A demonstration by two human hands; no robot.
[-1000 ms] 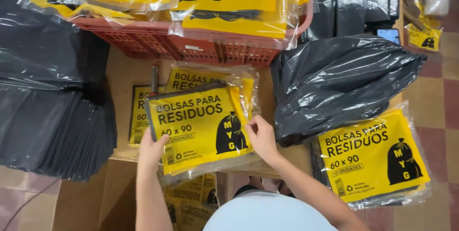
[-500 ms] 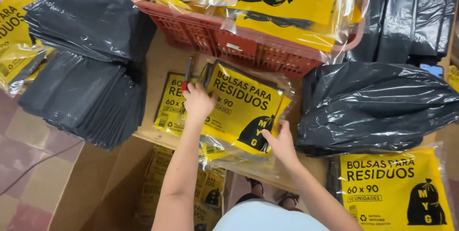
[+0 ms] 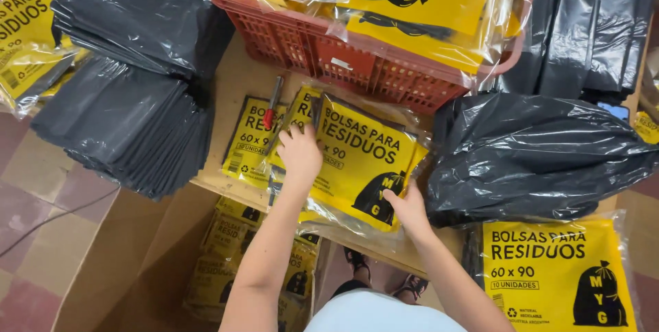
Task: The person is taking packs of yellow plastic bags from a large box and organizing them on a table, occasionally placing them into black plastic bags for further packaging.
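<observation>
Gripping the yellow packet (image 3: 360, 160) slantwise, my left hand (image 3: 300, 153) pinches its far corner, right hand (image 3: 406, 207) its near edge.

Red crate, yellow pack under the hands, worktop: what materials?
Red lattice crate: looks like moulded rigid plastic, matte, with a regular grid of holes. Yellow flat pack held by the left hand and right hand: clear glossy film sleeve, shown by glare and wrinkles, over a yellow printed insert, probably paper or film. Tan worktop: likely wood or board, matte; hard to tell.
</observation>
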